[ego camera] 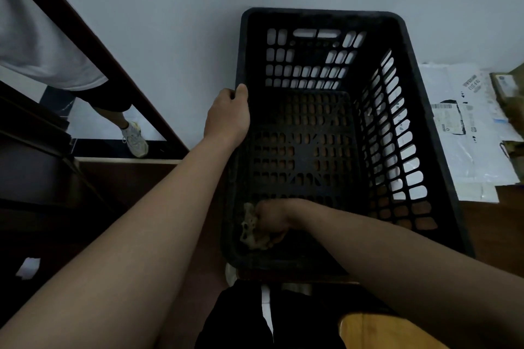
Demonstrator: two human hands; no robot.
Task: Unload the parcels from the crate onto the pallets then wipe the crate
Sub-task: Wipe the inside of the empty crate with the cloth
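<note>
Black perforated plastic crate (320, 12), upright, open-topped, slotted walls and grid floor, crumpled beige rag (251, 231) pressed into its near left corner, white plastic mailer parcels (465, 127) with printed labels lying flat just beside its right wall, brown cardboard parcel (507, 93) at their right edge.

1. crate (320, 12): black plastic, matt, moulded in a slotted lattice, rim dull and rough-looking.
2. rag (251, 228), at 7 o'clock inside the crate: beige cloth, crumpled, coarse.
3. mailer bags (465, 133), at 3 o'clock: white plastic film, slightly glossy, wrinkled, with paper labels.
4. cardboard box (507, 88), at 2 o'clock: brown, matt.
5. mirror frame (93, 48), at 10 o'clock: dark wood, smooth.
6. wall (170, 8), at 12 o'clock: smooth, matt.
</note>
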